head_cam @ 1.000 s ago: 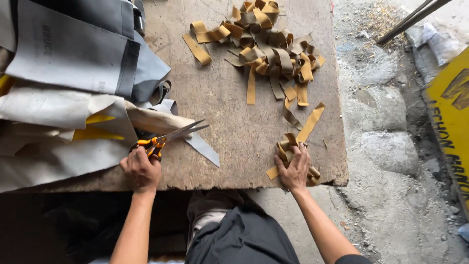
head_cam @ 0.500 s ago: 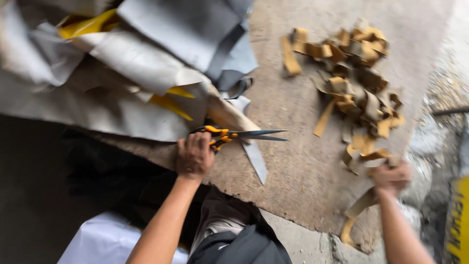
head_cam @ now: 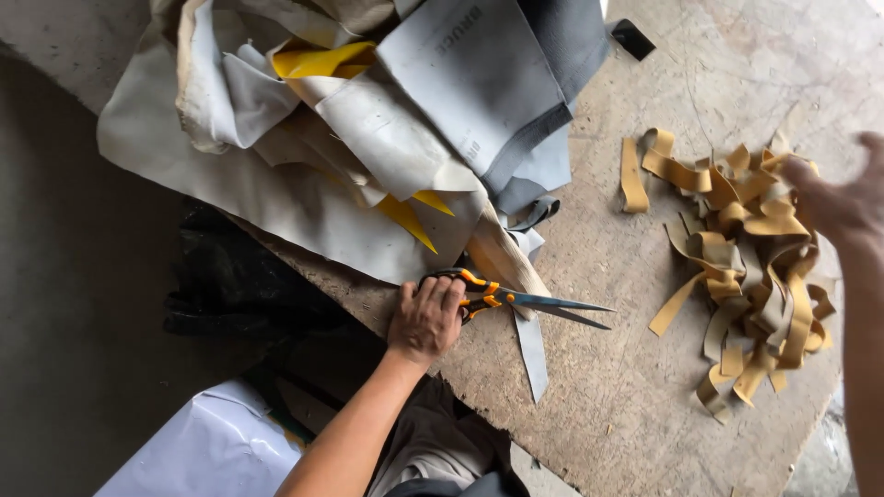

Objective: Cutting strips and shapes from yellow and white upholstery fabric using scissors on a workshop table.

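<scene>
Plywood board [head_cam: 645, 405]: left hand [head_cam: 426, 319] gripped scissors [head_cam: 516, 301] at near edge; right hand [head_cam: 843, 198] was open over strips [head_cam: 746, 267]. I'd steady the strip before cutting.

You look down on a worn wooden board [head_cam: 645, 405] that serves as the table; its surface is scratched and stained. To the left of it you see a grey concrete floor [head_cam: 74, 276], darker near the table edge. A white plastic sheet [head_cam: 203, 451] lies low at the bottom. The light is soft daylight, with no hard shadows.
</scene>
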